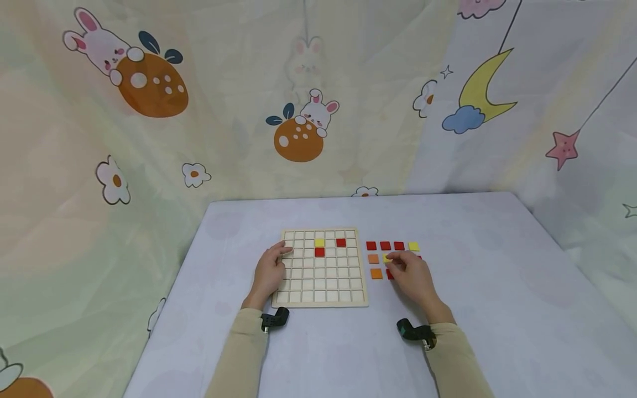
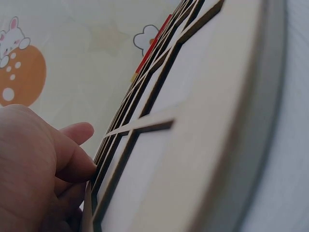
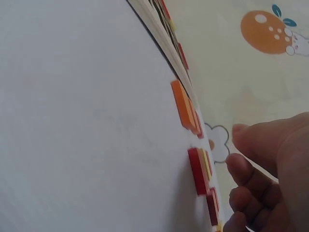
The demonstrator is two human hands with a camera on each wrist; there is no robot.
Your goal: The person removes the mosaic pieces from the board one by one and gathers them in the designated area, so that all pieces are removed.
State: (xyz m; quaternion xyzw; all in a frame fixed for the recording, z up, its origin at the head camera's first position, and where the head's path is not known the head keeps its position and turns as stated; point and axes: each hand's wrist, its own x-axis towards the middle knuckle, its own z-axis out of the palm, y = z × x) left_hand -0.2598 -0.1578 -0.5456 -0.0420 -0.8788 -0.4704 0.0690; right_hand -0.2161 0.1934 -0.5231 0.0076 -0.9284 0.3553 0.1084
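Observation:
A pale wooden grid board [image 1: 318, 304] lies flat on the table. Two red tiles [image 1: 340, 242] and one yellow tile [image 1: 319, 242] sit in its upper cells. My left hand [image 1: 270, 273] rests at the board's left side, fingertips on its rim; the left wrist view also has these fingers [image 2: 79, 162] at the edge. Over the loose tiles right of the board is my right hand [image 1: 412, 279], its fingertips close to a yellow tile [image 1: 386, 258]. In the right wrist view a gap shows between thumb and fingers [image 3: 256, 179], with nothing held there. This hand hides some tiles.
Loose tiles lie in rows beside the board: red tiles [image 1: 385, 245], an orange tile [image 1: 376, 273] and a yellow tile [image 1: 413, 246] among them. The white-covered table [image 1: 497, 276] meets a patterned cloth backdrop [image 1: 239, 110] at its far edge.

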